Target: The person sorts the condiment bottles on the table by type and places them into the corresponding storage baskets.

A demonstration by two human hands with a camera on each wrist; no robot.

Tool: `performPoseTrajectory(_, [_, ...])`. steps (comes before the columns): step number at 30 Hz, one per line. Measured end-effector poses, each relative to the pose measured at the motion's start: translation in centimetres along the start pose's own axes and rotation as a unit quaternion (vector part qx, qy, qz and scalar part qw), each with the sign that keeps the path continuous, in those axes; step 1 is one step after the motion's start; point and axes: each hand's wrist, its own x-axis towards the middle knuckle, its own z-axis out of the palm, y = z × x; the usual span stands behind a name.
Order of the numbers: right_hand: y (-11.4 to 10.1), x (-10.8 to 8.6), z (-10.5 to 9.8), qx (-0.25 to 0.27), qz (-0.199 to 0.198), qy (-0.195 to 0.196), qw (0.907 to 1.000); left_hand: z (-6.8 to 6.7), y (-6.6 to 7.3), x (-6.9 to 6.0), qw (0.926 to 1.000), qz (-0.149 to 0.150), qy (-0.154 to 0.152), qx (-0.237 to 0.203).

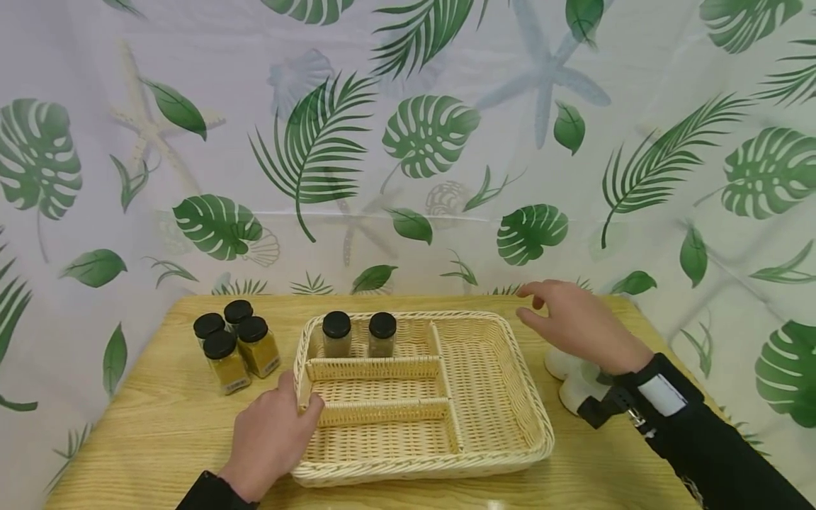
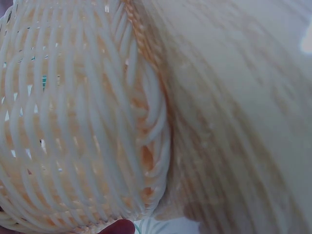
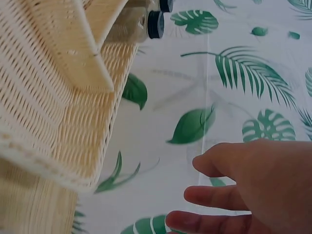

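Note:
A cream wicker basket with divided compartments stands on the table. My left hand grips its left rim, thumb over the inner side; in the left wrist view the woven wall fills the left half, with a fingertip below. Two black-lidded spice jars stand in the back left compartment: a left jar and a right jar. My right hand hangs in the air beyond the basket's right rim, holding nothing. Its fingers are loosely spread in the right wrist view.
Several black-lidded jars with yellow contents cluster on the table left of the basket. White rounded objects stand on the right, partly hidden under my right hand and wrist. A leaf-patterned cloth hangs behind the wooden table.

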Motion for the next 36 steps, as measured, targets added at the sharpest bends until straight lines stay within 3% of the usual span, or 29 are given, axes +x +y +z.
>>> performPoseTrajectory(13, [6.1,-4.0,-1.5,-0.004,0.065,-0.007,0.9978,-0.1,0.1,-0.1,1.0000,-0.003,0.001,-0.006])
performPoseTrajectory(19, [8.7,-5.4,-1.4,-0.014,0.086,-0.042,0.9953,-0.1,0.1,-0.1,1.0000,-0.001,-0.001,-0.006])
performPoseTrajectory(31, [12.4,-7.2,-0.1,-0.020,0.071,-0.122,0.9898,-0.2,-0.1,-0.1,0.9999,-0.006,-0.015,-0.005])
performPoseTrajectory(36, [13.1,-7.5,0.8,-0.021,0.061,-0.123,0.9904,-0.2,0.0,-0.2,0.9997,-0.003,-0.021,-0.012])
